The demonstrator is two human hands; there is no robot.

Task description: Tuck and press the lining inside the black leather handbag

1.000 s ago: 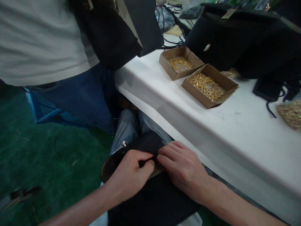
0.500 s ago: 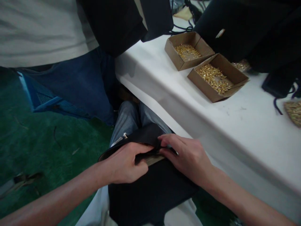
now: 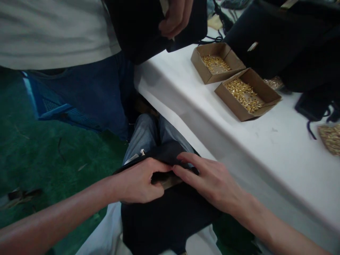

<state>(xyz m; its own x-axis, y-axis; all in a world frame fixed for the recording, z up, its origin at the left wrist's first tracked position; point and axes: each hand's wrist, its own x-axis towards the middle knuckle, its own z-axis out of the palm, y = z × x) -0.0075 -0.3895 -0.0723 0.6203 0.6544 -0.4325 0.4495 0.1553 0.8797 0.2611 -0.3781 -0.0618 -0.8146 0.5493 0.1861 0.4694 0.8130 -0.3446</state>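
Black bag-like piece [image 3: 167, 219]: in the person's lap, near middle, just left of the table. Folded edge at the far end slightly parted, pale lining [image 3: 174, 181] showing. Small shiny fitting [image 3: 142, 152] at its far left edge.

Left hand [image 3: 138, 180]: at the opening, from the left. Forefinger stretched along under the fold, thumb apart from it and lower; other fingers hidden. Cannot tell whether it grips.

Right hand [image 3: 212, 177]: opposite, from the right. Forefinger and thumb set apart about the dark edge, thumb tip close by the left forefinger tip. Firm pinch or light touch, cannot tell.

Faded blue trouser legs [image 3: 145, 129] just beyond the piece. To the right, white table [image 3: 207, 117]; on it two cardboard boxes [image 3: 233, 108], side by side, each with small gold-coloured parts [image 3: 240, 92]. Farther right, large dark bag [image 3: 276, 46]; at the right edge, heap of gold-coloured bits [image 3: 330, 138].

Far left: co-worker in white shirt [image 3: 58, 35], one hand [image 3: 176, 19] at a dark panel [image 3: 188, 32]. Blue crate [image 3: 53, 101] behind their jeans, on green floor [image 3: 39, 152].
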